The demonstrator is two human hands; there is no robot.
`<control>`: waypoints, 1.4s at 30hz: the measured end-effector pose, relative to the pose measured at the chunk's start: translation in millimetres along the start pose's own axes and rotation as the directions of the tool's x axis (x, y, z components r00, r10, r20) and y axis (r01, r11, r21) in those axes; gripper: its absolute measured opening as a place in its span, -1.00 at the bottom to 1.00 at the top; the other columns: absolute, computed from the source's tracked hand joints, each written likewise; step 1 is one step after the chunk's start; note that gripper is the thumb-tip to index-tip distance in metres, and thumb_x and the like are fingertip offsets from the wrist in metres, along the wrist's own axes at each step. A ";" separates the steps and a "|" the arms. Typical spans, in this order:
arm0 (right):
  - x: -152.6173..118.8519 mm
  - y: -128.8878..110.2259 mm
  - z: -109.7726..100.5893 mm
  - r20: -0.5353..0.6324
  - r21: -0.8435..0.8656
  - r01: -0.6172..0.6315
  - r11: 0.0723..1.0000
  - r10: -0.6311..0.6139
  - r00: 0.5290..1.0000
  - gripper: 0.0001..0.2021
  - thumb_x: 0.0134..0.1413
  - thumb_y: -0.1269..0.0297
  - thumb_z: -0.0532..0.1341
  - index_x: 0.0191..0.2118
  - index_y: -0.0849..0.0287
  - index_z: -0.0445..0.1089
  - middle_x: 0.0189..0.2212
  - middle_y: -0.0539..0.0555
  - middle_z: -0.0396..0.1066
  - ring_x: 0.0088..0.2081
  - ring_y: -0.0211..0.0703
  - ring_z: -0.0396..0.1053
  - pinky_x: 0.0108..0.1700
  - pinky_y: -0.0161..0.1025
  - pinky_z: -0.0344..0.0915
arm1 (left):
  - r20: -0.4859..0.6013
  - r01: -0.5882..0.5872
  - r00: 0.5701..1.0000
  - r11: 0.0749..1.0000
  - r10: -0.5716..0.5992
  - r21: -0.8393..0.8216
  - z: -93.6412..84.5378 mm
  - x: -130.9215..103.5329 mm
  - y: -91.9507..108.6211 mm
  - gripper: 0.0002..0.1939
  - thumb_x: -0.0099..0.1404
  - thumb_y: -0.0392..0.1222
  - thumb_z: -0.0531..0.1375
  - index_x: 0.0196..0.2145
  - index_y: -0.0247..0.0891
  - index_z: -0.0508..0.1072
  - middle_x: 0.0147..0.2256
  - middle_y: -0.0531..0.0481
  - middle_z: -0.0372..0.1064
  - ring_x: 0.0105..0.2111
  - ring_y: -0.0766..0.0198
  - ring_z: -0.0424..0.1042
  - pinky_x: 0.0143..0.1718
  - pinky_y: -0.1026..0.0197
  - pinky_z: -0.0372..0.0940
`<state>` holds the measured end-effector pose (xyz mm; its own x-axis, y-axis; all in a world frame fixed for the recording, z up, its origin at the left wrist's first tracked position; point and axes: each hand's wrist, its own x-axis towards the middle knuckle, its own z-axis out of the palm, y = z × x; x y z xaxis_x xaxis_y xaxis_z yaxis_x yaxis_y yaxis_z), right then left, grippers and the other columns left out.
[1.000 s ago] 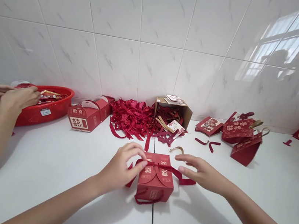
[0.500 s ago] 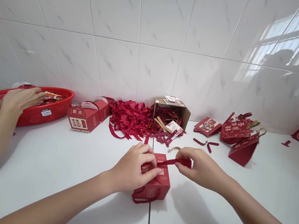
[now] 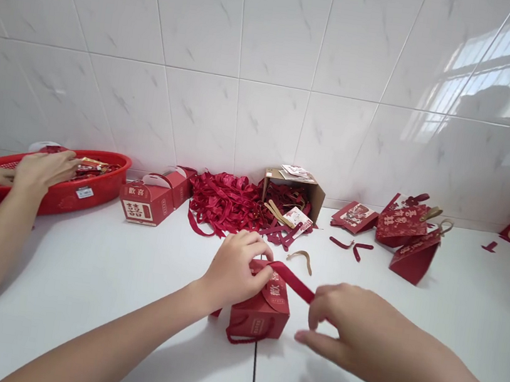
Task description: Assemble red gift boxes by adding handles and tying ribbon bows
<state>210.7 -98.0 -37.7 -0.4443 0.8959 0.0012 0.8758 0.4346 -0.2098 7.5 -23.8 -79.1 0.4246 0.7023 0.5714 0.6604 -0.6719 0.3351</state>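
A small red gift box (image 3: 261,315) with gold print and a dark red cord loop at its front stands on the white table. My left hand (image 3: 241,268) rests on its top, thumb and fingers pinching a red satin ribbon (image 3: 295,280) there. To the right, the ribbon slants down, stretched straight, to my right hand (image 3: 336,319). Its fingers curl at the ribbon's end while the thumb stands apart below; this hand is slightly blurred. Left of the box, a short piece of red ribbon shows below my left wrist.
Behind lie a heap of red ribbons (image 3: 227,203), an open cardboard box (image 3: 315,199) of straps, and a gold strap (image 3: 306,260). Red gift boxes (image 3: 151,202) stand left, folded ones (image 3: 416,258) right. Another person's hand (image 3: 44,171) reaches into a red basket (image 3: 107,192).
My right hand has moved right and toward me, its thumb now apart from the fingers. The ribbon slants down to the right. My left hand has shifted slightly away on the box.
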 end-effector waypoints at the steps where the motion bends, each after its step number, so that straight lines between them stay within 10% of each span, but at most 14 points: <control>1: -2.3 0.8 -1.9 0.067 0.070 -0.003 0.998 -0.002 0.998 -0.72 0.05 0.02 0.20 -0.51 0.07 0.47 -0.51 0.08 0.45 -0.50 -0.13 0.33 -0.49 -0.24 0.05 | -0.025 -0.005 1.000 1.000 0.005 -0.021 -2.0 -0.7 -0.1 -0.91 0.13 -0.33 0.15 -0.43 -0.22 0.45 -0.35 0.01 0.40 -0.31 0.19 0.32 -0.24 0.09 0.17; 8: 31.5 6.0 4.7 -0.271 0.507 0.044 0.861 0.111 0.956 -0.64 0.17 -0.05 0.08 -0.18 0.08 0.44 -0.15 0.09 0.48 -0.14 -0.08 0.41 -0.24 -0.24 0.31 | -0.159 -0.089 0.983 0.996 0.087 -0.003 -12.2 -2.6 4.6 -0.82 0.22 -0.27 0.15 -0.53 -0.25 0.44 -0.47 0.03 0.39 -0.40 0.25 0.30 -0.29 0.13 0.15; 19: 51.0 6.3 36.8 -0.114 0.905 0.041 0.424 0.148 0.982 -0.62 0.00 -0.06 0.23 -0.26 0.20 0.45 -0.36 0.08 0.48 -0.34 -0.15 0.38 -0.26 -0.19 0.29 | -0.193 -0.307 0.840 0.736 0.508 0.604 -16.9 0.2 -12.1 -0.81 0.28 -0.29 0.14 -0.49 -0.24 0.44 -0.48 0.04 0.44 -0.39 0.22 0.32 -0.34 0.12 0.09; 42: 67.5 6.2 49.5 -0.024 0.971 0.010 0.237 0.055 0.998 -0.58 -0.12 -0.08 0.31 -0.25 0.17 0.36 -0.59 -0.06 0.39 -0.56 -0.30 0.30 -0.43 -0.31 0.25 | -0.359 -0.251 0.843 0.884 0.400 0.394 -13.1 -2.4 -17.4 -0.80 0.23 -0.34 0.14 -0.15 -0.30 0.35 -0.35 -0.05 0.48 -0.34 0.16 0.42 -0.27 0.12 0.19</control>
<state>176.8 -39.4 -87.3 -0.3909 0.9204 0.0131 0.0200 0.0227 -0.9995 -13.1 -16.9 -76.5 0.3995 0.2392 0.8850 0.7211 -0.6780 -0.1423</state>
